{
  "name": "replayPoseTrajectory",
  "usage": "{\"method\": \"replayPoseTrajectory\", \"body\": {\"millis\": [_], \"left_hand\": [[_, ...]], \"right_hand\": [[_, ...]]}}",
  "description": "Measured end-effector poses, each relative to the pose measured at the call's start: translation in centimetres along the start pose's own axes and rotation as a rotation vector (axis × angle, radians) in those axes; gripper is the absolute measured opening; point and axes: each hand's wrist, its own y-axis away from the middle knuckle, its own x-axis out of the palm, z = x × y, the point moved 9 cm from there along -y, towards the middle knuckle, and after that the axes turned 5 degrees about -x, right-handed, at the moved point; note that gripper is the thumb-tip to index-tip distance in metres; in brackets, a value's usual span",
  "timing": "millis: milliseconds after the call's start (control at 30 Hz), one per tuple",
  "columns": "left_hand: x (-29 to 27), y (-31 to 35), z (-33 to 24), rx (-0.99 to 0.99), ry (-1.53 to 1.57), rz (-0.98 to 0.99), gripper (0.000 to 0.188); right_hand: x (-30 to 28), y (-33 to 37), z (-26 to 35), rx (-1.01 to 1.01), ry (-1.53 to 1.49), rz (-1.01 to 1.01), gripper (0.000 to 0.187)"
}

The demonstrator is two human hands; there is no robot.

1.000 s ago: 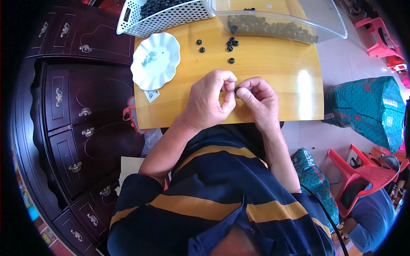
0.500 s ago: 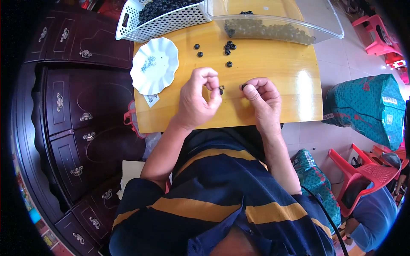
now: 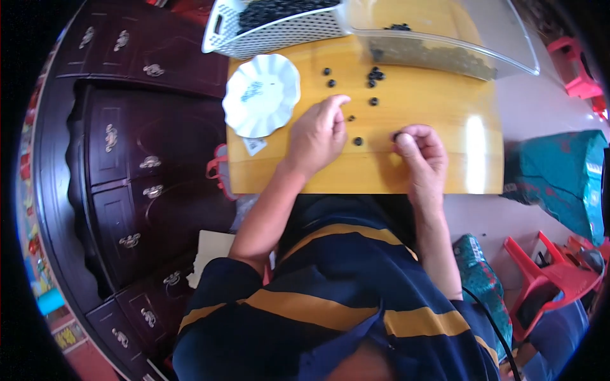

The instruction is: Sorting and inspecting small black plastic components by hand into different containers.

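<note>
My right hand (image 3: pixel 426 155) pinches a small black round piece (image 3: pixel 396 136) between thumb and fingertips, just above the tabletop. Left of it, my left hand (image 3: pixel 316 140) hangs over the table with its index finger stretched out and nothing visible in its grip. A tiny dark part (image 3: pixel 351 118) shows just off the left fingertips. Below that part lies a black ring-like piece (image 3: pixel 358 141), between the two hands. Farther back on the wood are another black piece (image 3: pixel 373 101), a small cluster of them (image 3: pixel 375 76), and two singles (image 3: pixel 332 83).
A white scalloped dish (image 3: pixel 279 114) holding tiny dark bits stands at the left. Behind are a white perforated basket (image 3: pixel 286 37) full of black pieces and a clear plastic bin (image 3: pixel 438 47) with more. A dark drawer cabinet (image 3: pixel 155 120) flanks the yellow table (image 3: pixel 438 105); teal sacks (image 3: pixel 562 174) lie right.
My left hand has drawn back leftward, its pinch opened, and the tiny dark part is now apart from its fingers. The right hand keeps its black piece. The whole view has shifted.
</note>
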Motion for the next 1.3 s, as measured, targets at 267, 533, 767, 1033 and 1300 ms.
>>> {"method": "replayPoseTrajectory", "body": {"millis": [267,533,767,1033,1300], "left_hand": [[-10.0,0.2,7.7,-0.219,-0.192,-0.127,0.01],[-12.9,1.0,15.3,-0.339,-0.464,-0.052,0.003],[-11.9,0.0,15.7,-0.34,-0.487,-0.076,0.005],[-11.0,-0.3,14.6,-0.263,-0.459,-0.083,0.011],[-11.1,-0.3,15.0,-0.265,-0.44,-0.045,0.009]], "right_hand": [[-0.5,0.3,0.1,0.06,0.002,-0.031,0.024],[0.4,0.2,0.1,0.031,0.018,0.042,0.026],[0.2,0.1,-0.1,0.031,0.024,0.034,0.025],[0.2,0.1,0.1,0.039,0.036,0.023,0.025],[0.4,0.2,0.0,0.058,0.045,0.022,0.026]]}}
